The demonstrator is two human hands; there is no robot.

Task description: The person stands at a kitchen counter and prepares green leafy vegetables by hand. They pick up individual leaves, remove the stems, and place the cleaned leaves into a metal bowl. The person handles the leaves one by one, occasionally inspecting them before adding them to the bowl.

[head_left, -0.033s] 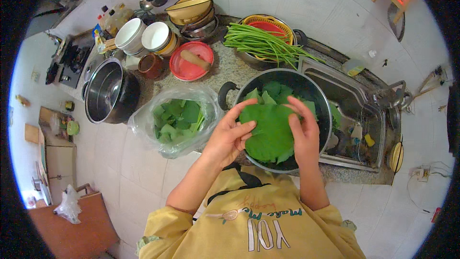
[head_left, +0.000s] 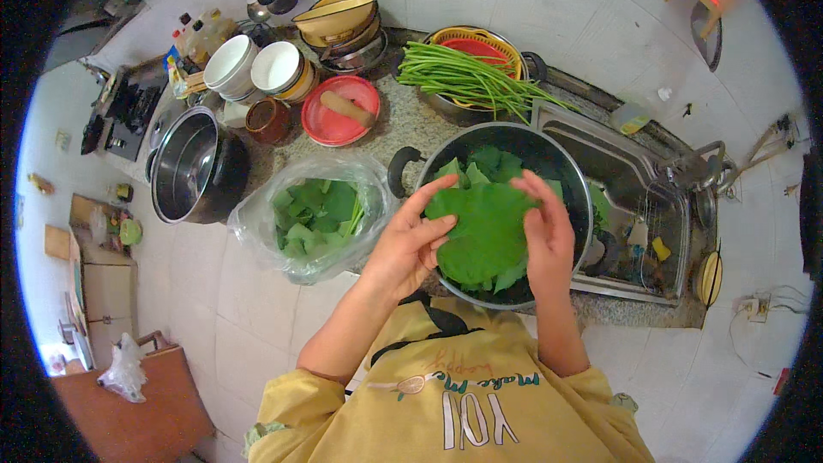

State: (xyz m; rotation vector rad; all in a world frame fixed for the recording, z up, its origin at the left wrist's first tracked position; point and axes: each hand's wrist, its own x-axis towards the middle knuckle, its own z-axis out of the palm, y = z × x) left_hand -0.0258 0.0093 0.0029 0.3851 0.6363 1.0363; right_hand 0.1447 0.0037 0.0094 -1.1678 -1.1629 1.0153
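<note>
A big green leaf [head_left: 484,236] is held between my two hands over a dark round pot [head_left: 549,147] that has more green leaves in it. My left hand [head_left: 407,244] grips the leaf's left edge with its fingers stretched across the top. The leaf's right edge is in the curled fingers of my right hand [head_left: 544,236]. Just left of the pot, a clear plastic bag [head_left: 317,214] lies open on the counter with several green leaves inside.
A bundle of long green beans [head_left: 471,81] lies across a basin behind the pot. A red plate [head_left: 339,111] with a wooden pestle, stacked bowls [head_left: 347,21] and a steel pot [head_left: 193,167] stand to the left. A steel sink [head_left: 634,197] is on the right.
</note>
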